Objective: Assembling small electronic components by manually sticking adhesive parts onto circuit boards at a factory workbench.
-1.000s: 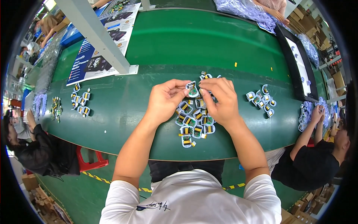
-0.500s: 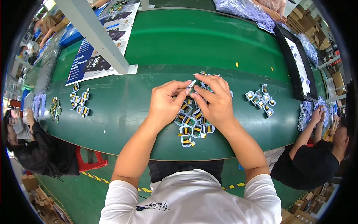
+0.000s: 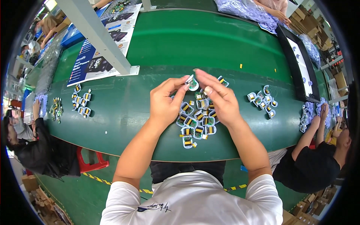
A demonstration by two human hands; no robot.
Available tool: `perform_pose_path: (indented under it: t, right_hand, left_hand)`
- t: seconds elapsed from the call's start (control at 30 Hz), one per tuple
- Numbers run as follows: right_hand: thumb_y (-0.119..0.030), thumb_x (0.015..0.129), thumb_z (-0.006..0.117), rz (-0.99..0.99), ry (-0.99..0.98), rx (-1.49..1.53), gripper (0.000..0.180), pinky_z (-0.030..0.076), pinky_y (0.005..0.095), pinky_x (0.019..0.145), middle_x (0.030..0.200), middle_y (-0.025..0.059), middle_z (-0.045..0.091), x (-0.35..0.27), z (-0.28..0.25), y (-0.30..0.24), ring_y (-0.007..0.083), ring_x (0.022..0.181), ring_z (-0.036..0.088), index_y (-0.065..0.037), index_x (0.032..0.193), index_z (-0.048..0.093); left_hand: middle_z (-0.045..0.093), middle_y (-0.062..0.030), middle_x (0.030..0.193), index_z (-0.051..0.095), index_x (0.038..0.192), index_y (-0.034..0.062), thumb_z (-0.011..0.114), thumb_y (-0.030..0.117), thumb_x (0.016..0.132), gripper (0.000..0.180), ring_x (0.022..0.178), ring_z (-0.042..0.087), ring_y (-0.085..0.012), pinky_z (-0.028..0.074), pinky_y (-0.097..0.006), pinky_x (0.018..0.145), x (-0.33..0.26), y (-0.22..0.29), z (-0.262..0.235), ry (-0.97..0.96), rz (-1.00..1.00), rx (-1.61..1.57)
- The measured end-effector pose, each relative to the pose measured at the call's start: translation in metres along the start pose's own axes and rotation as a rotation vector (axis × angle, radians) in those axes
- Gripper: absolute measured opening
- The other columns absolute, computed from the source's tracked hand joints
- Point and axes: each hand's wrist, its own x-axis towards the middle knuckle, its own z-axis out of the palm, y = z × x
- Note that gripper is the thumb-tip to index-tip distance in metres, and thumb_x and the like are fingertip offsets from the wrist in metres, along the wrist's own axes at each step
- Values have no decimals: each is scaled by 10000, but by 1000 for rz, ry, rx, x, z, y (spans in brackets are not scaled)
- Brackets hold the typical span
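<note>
My left hand (image 3: 165,100) pinches a small electronic module (image 3: 193,85), a green circuit board in a pale casing, between thumb and fingertips. It is held up over the far end of a pile of similar modules (image 3: 198,131) with black and yellow parts. My right hand (image 3: 224,102) is just right of the held module, apart from it. Its fingers are stretched out and its thumb stands away from them, with nothing seen in them. Part of the pile lies hidden under the right hand.
Smaller module groups lie on the green table (image 3: 157,144), one to the left (image 3: 81,101) and one to the right (image 3: 261,99). Loose green boards (image 3: 56,110) lie farther left. A grey metal post (image 3: 97,37) stands over a printed sheet (image 3: 84,67). A black-framed tray (image 3: 300,63) is far right. Co-workers sit on both sides.
My right hand has drawn off the module and its fingers have straightened. The left hand still holds the module, which now shows more of its board.
</note>
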Motion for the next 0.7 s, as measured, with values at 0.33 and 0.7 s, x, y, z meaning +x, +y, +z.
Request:
perform_pose_path:
  t: [0.33,0.7]
  right_hand:
    - [-27,913,755,-34,20,-502,273,503,374,1059,1231,133,745,1,-12,-11,244,1152,697,-14,1185,746]
    - [-77,792,820,164,95,-1149,175,337,499,1229,1462,135,629,-33,-134,-46,366,1473,465,-38,918,706]
  left_hand:
    - [792,-118,1055,726,1209,-35,742,-33,933,276,924,763,-156,603,-285,814,1,11,-4,-213,-238,-179]
    - [735,-131,1107,776,1037,12,855,212,833,297,1105,670,-312,534,-445,973,19,15,-59,-345,-37,745]
